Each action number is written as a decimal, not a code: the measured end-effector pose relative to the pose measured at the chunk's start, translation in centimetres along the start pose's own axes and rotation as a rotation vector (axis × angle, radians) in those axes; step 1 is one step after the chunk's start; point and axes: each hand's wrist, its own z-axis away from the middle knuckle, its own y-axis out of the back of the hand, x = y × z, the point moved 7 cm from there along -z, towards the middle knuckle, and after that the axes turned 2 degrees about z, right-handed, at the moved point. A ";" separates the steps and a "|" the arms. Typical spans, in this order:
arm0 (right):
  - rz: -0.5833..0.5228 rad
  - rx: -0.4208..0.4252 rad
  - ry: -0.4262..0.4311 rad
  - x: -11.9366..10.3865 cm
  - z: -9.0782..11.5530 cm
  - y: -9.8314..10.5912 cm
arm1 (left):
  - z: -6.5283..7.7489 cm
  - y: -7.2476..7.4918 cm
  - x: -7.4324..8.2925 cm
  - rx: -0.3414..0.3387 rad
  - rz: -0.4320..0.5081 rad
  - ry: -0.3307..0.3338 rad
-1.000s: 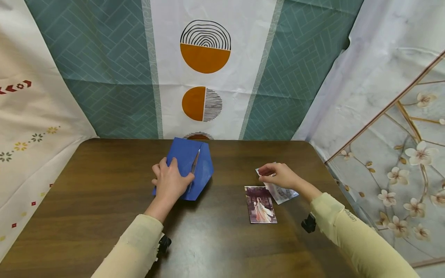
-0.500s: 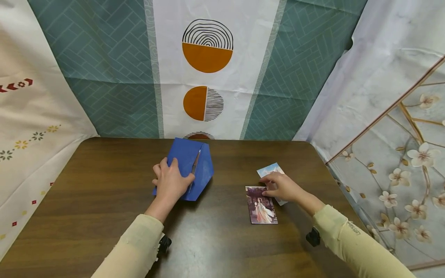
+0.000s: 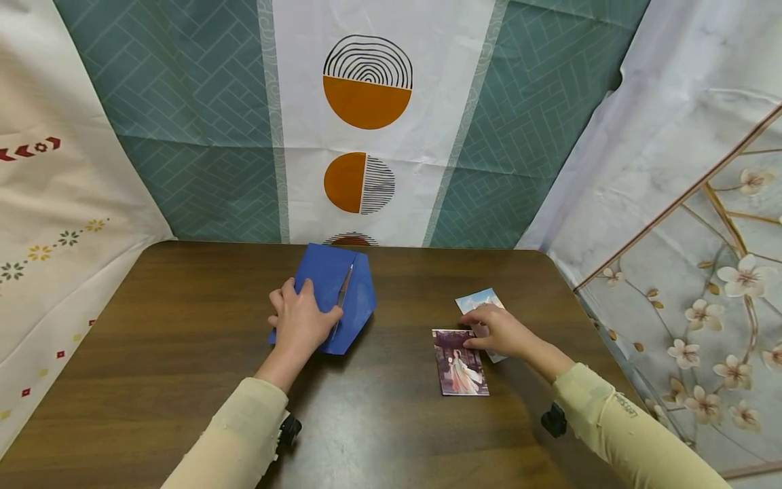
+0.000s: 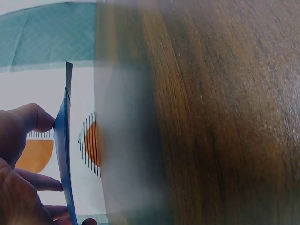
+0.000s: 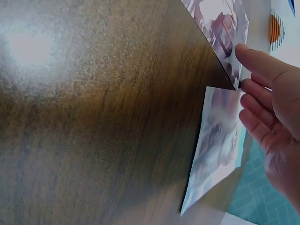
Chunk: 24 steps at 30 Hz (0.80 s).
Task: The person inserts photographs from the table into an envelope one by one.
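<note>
Left hand [image 3: 301, 320] clamps blue paper envelope [image 3: 322, 273]; right hand [image 3: 502, 333] touches purple rectangular photo card [image 3: 459, 372]; cannot tell whether fingers pinch.

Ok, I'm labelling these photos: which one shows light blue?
The farther photo, blue at its far end, partly hidden by the right hand; the nearer photo is mostly dark purple.

patterned cloths [image 3: 201, 122] around a wooden table [image 3: 379, 435] form a booth.
</note>
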 end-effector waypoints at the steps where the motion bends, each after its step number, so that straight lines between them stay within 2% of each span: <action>1: 0.002 -0.002 0.000 0.0 0.0 0.0 | 0.0 0.0 0.0 0.000 0.000 0.000; 11: -0.001 0.015 0.025 -0.3 0.0 0.0 | 0.1 -0.2 0.0 0.000 -0.002 -0.008; 17: -0.008 0.032 0.010 -0.2 0.1 -0.2 | 0.1 -0.2 0.0 0.001 -0.001 -0.006; 24: -0.030 0.108 0.022 -0.6 0.4 -0.1 | 0.2 -0.3 0.0 -0.003 -0.002 -0.006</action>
